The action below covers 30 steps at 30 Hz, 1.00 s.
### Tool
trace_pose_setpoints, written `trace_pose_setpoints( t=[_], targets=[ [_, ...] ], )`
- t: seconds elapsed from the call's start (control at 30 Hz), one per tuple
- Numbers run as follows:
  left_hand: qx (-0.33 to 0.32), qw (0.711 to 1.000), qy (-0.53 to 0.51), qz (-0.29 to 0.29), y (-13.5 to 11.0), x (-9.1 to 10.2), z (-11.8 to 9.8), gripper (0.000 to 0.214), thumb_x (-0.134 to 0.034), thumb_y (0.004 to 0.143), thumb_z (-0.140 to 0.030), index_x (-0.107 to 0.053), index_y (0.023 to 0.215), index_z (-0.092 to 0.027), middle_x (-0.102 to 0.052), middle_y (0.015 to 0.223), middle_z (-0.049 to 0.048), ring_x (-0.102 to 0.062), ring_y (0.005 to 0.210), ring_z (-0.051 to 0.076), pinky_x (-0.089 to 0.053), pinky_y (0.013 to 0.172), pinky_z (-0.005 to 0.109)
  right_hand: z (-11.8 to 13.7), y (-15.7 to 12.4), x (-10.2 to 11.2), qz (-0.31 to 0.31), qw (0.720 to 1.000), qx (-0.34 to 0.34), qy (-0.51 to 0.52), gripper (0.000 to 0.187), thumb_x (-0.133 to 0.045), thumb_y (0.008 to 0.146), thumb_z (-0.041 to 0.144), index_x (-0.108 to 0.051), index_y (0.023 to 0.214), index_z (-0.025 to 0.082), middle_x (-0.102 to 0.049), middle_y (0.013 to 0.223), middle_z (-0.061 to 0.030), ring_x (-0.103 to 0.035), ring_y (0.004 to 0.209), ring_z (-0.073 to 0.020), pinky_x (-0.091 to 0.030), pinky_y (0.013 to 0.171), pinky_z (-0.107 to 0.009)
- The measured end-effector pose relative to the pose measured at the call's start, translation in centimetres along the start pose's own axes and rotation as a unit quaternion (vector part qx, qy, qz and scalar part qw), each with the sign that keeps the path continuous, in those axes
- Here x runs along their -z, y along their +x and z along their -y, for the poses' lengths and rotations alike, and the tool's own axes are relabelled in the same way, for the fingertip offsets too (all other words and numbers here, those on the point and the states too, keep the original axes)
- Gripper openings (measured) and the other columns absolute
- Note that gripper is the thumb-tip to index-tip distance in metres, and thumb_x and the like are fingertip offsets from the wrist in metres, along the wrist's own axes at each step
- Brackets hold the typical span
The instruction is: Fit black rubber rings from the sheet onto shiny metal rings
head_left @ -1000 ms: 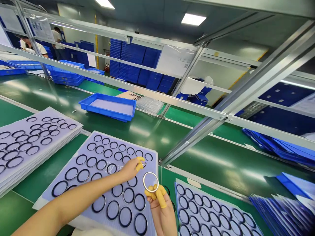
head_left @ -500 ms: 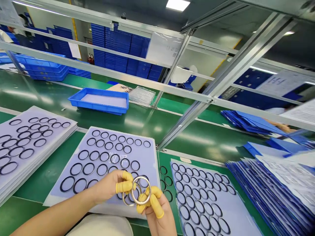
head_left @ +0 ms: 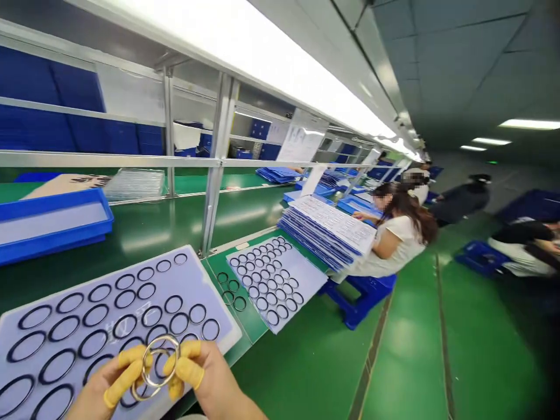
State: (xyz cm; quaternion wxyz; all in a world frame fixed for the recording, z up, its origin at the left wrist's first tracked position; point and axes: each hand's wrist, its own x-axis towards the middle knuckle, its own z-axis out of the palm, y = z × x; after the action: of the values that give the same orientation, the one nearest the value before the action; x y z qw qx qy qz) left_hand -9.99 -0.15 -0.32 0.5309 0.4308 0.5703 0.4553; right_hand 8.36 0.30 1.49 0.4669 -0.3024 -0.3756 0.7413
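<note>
Low in the view, my left hand (head_left: 118,379) and my right hand (head_left: 205,373) meet over the near sheet. Both pinch two overlapping metal rings (head_left: 157,364), and yellow finger cots (head_left: 186,364) cover several fingertips. I cannot tell which ring each hand grips. Beneath them lies a lavender sheet (head_left: 160,286) set with black O-rings (head_left: 151,316), its lower part hidden by my hands. A second, similar sheet (head_left: 306,286) lies farther right on the green bench. Loose black O-rings (head_left: 230,290) sit on the bench between the sheets.
A blue tray (head_left: 52,224) and clear plastic sheets (head_left: 133,184) lie beyond an aluminium rail (head_left: 109,159). A co-worker (head_left: 398,233) sits on a blue stool (head_left: 367,297) beside a stack of blue-edged sheets (head_left: 326,233). Other people are farther along the green floor.
My view has swung right along the bench. The hands have moved lower in view, and both now grip the overlapping metal rings. In the oldest frame, one ring stands clear above my right hand.
</note>
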Motion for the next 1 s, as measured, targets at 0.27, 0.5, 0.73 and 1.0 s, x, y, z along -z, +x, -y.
trace_pose_setpoints(
  t=[0.27,0.5,0.73,1.0],
  targets=[
    [0.012,0.994,-0.048,0.099,-0.6,1.2,0.4,0.046,-0.080,0.041,-0.063,-0.071,0.054,-0.020,-0.065,0.059,0.0051,-0.055,0.058,0.020,-0.050,0.057,0.030,-1.8,-0.4,-0.7,-0.036,0.998,-0.024,0.042,0.043,-0.078,0.059,0.053,-0.063,0.068,0.013,-0.058,0.042,0.0039,-0.048,0.033,-0.0070,-0.030,0.035,-0.018],
    [0.012,0.988,-0.075,0.131,-1.5,2.2,1.4,0.038,-0.083,0.043,-0.056,-0.074,0.058,-0.022,-0.062,0.056,0.0034,-0.053,0.057,0.019,-0.050,0.060,0.031,-1.8,0.7,-1.6,-0.025,0.998,-0.051,0.039,0.047,-0.078,0.059,0.055,-0.064,0.070,0.012,-0.056,0.041,0.0037,-0.046,0.031,-0.0067,-0.028,0.033,-0.018],
    [-0.073,0.991,-0.071,0.092,-3.6,1.5,0.1,0.036,-0.072,0.068,-0.055,-0.073,0.067,-0.019,-0.064,0.072,0.0049,-0.055,0.073,0.019,-0.046,0.070,0.027,-1.4,0.9,-1.9,0.003,0.996,-0.076,0.038,0.038,-0.079,0.066,0.047,-0.069,0.079,0.012,-0.058,0.046,0.0040,-0.048,0.037,-0.0050,-0.031,0.038,-0.016],
    [-0.077,0.985,-0.102,0.120,-4.4,0.7,-1.3,0.032,-0.070,0.075,-0.049,-0.072,0.074,-0.017,-0.060,0.074,0.0043,-0.051,0.073,0.016,-0.041,0.071,0.027,-1.5,0.4,-0.8,0.002,0.995,-0.090,0.032,0.031,-0.077,0.071,0.044,-0.070,0.082,0.016,-0.059,0.048,0.0021,-0.048,0.039,-0.0070,-0.035,0.040,-0.018]
  ],
)
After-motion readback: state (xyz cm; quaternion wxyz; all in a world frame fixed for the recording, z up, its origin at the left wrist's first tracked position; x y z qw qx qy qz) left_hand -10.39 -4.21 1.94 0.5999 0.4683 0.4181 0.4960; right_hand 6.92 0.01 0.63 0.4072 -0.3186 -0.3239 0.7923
